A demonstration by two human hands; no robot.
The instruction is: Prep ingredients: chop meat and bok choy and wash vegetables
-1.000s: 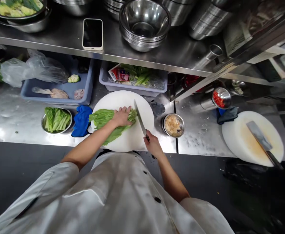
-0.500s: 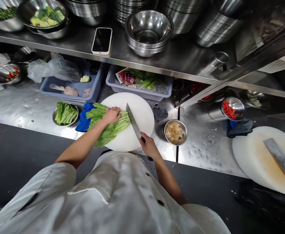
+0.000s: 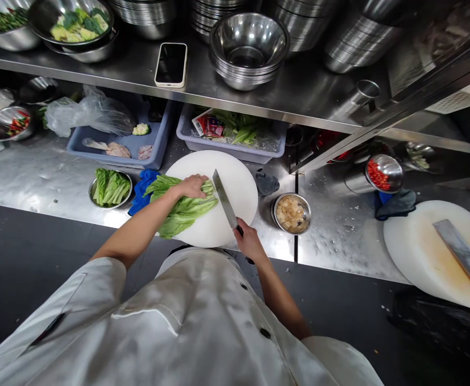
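A bunch of long-leaved green lettuce (image 3: pixel 186 215) lies on the round white cutting board (image 3: pixel 237 163), its pale stem ends toward the right. My left hand (image 3: pixel 193 186) rests over the bunch near the stems, thumb and fingers to either side of it, holding it down. My right hand (image 3: pixel 250 239) is closed round the dark handle of a kitchen knife (image 3: pixel 224 198). The blade stands just right of the stem ends, its tip pointing away from me. Part of the leaves is hidden under my left hand and forearm.
Left of the board are a blue cloth (image 3: pixel 142 193) and a bowl of cut lettuce (image 3: pixel 111 187). To the right sit a grey cloth (image 3: pixel 267 183) and a bowl of pale pieces (image 3: pixel 293 214). Two plastic bins (image 3: pixel 229 145) stand behind, below a steel shelf (image 3: pixel 130 78). Another board (image 3: pixel 403 257) holds a cleaver (image 3: pixel 460 252).
My left hand has slid slightly right along the lettuce, its fingers reaching nearer the stem ends. The knife has shifted slightly right in my right hand. The whole view has moved a little.
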